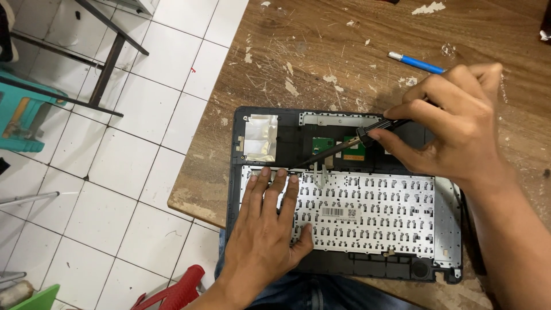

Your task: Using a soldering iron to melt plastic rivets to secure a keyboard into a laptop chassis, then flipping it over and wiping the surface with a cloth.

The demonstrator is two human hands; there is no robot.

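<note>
An opened laptop shell [344,270] was laid at the front left corner of the worn wooden tabletop [321,51], its front edge hanging slightly past the table's front edge. The left hand [267,229] was spread flat and unclenched on the left end of the silver keyboard backplate [367,209], fingertips [279,173] pressed at the plate's upper edge. The right hand [453,123] was closed around a dark-handled screwdriver [344,144], pinched between thumb and forefinger, its thin shaft slanted down toward the plate's upper edge, with the tip close beside the left fingertips (whether it touched metal could not be told). Beneath the shaft, a small green circuit board [323,143] was seen. A foil patch [261,138] was set in the shell's back left corner. A blue pen-like tool [414,62] was left on the tabletop behind the right hand.
</note>
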